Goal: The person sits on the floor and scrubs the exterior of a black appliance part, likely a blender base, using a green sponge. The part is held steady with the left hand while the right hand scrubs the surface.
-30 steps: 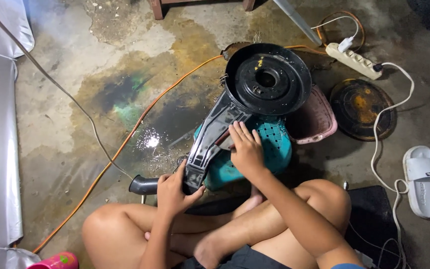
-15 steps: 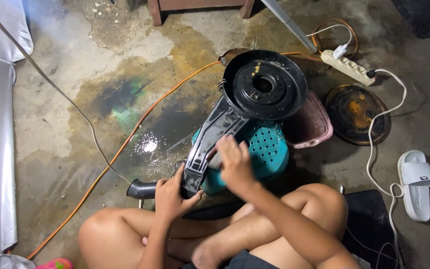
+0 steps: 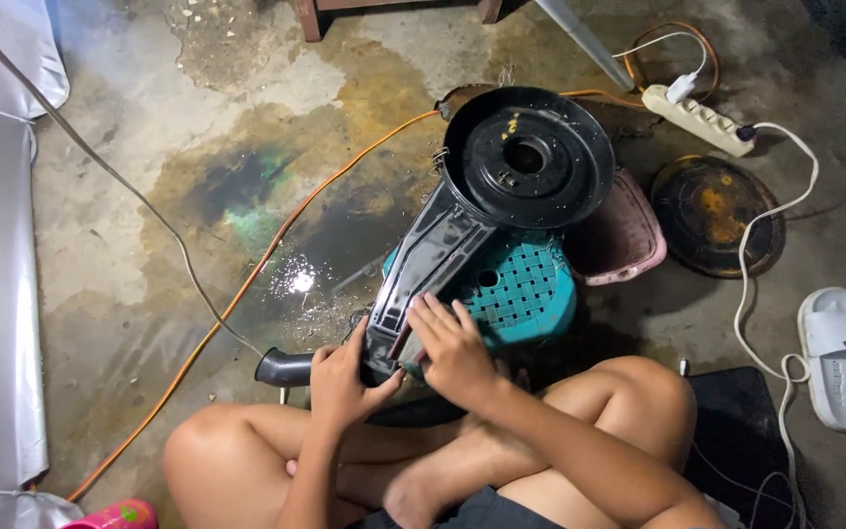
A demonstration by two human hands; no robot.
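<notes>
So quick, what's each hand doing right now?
Left hand: closed on the narrow end of the black housing.
Right hand: open, fingers resting flat on the same housing.

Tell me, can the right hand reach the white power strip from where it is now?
Probably not without leaning. The right hand rests on the black housing near the knees, while the power strip lies far across the floor, beyond the housing's round end and the pink basket.
</notes>
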